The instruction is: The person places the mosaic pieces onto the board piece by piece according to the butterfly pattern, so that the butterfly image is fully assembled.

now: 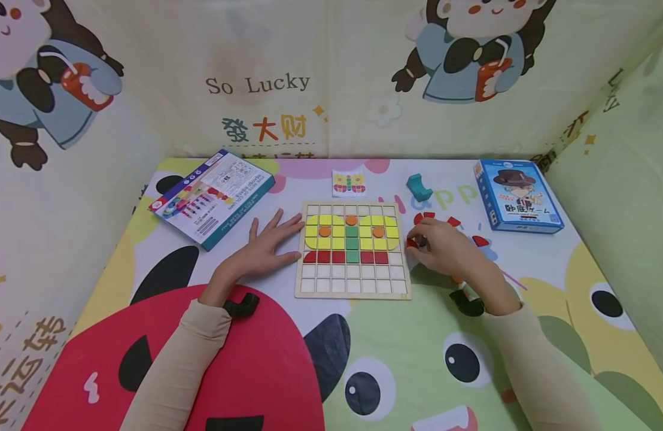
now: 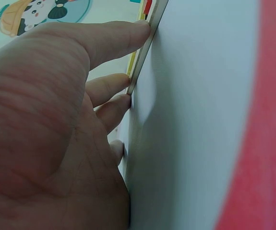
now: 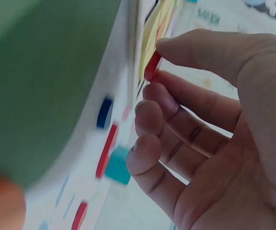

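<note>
A wooden grid board (image 1: pixel 353 296) lies mid-table with yellow tiles (image 1: pixel 338 242), orange discs, a green column (image 1: pixel 352 243) and a row of red tiles (image 1: pixel 323 257) on it. My left hand (image 1: pixel 267 245) lies spread at its left side, and in the left wrist view the thumb and fingertips touch the board's edge (image 2: pixel 140 60). Thumb and index finger of my right hand (image 1: pixel 444 242) pinch a small red tile (image 3: pixel 152 66) near the board's right edge. The other fingers are bent and hold nothing. Loose red pieces (image 1: pixel 479 240) lie around that hand, which partly hides them.
A small butterfly pattern card (image 1: pixel 349 183) lies behind the board, with a teal curved piece (image 1: pixel 419 188) to its right. Flat boxes stand out at the back: a white and teal one (image 1: pixel 215 197) on the left, a blue one (image 1: pixel 520 196) on the right.
</note>
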